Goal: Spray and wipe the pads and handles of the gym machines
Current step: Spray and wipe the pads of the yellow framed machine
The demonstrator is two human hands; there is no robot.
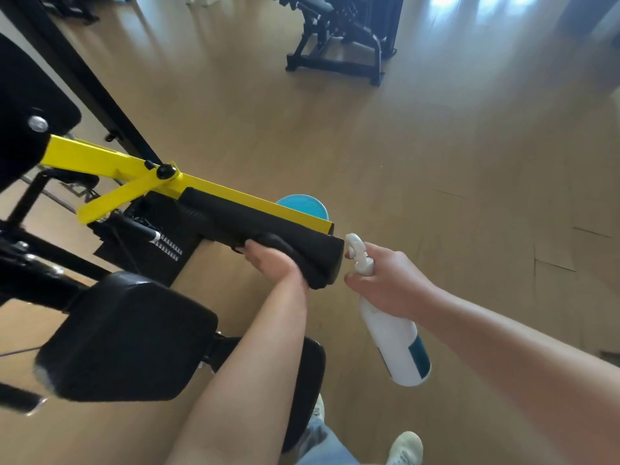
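Note:
A long black pad (235,216) runs along a yellow machine arm (100,159) in the middle of the view. My left hand (271,263) grips a black cloth (295,256) and presses it against the pad's near end. My right hand (385,280) holds a white spray bottle (396,344) by its neck. The bottle's white nozzle (355,246) points at the pad's end, a short way from it. The bottle's body hangs down below my hand and carries a dark teal label.
A black seat pad (127,337) sits low on the left, a second black pad (312,380) under my left forearm. A blue round thing (305,204) lies on the wooden floor behind the yellow arm. Another black machine (339,38) stands far back. My shoe (406,446) shows at the bottom.

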